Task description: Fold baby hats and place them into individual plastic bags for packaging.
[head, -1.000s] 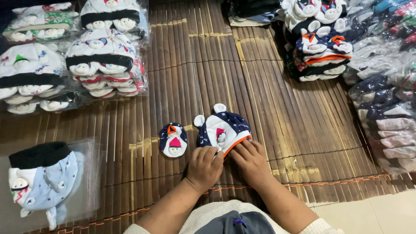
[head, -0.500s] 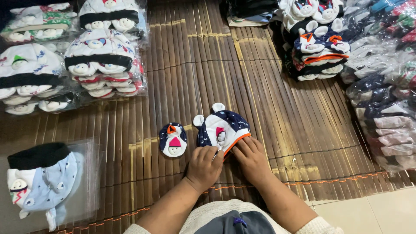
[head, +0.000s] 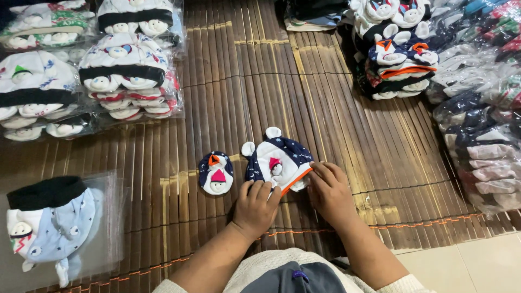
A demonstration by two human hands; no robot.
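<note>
Navy baby hat with white ears and orange trim lies mid-mat on the brown bamboo slat mat — left hand and right hand at its near edge. Small navy mitten just left. Bagged hat stacks behind-left (another stack behind-right); bagged pale-blue hat near-left.

Worn on the head, looking steeply down and slightly forward over a slatted bamboo mat. Close enough to fill the lower middle with both forearms, the left hand and right hand pressing a navy baby hat just above centre. Beyond the grip, toward the top edge, stacks of wrapped hats; to its right, piled packets; to its left and nearer, a pale blue hat in a clear bag. Only one view, nothing shared with another.
</note>
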